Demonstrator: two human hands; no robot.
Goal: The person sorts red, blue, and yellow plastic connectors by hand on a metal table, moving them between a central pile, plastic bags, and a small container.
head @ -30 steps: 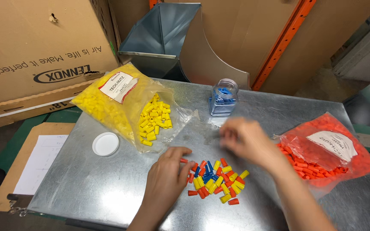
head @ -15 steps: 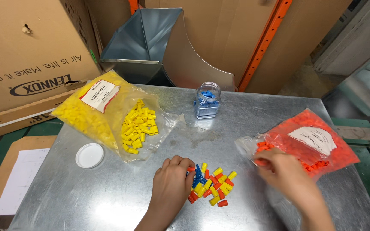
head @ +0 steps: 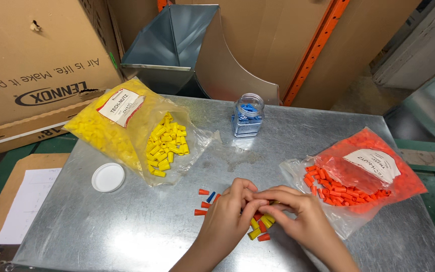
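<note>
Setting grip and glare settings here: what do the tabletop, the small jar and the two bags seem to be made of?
Tabletop: sheet metal, likely galvanized; dull grey with mottled glare. Small jar: clear plastic or glass, blue pieces visible inside. Yellow bag and orange bag: thin clear plastic film, wrinkled and shiny.

left hand (head: 227,214) palm down, fingers curled | right hand (head: 293,211) fingertips meeting left's | grip possibly pinching

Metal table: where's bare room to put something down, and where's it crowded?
Bare sheet on the metal table in front of the white lid, and between the blue jar and orange bag. Crowded: the mixed pile under the left hand and right hand, and by the yellow bag.
</note>
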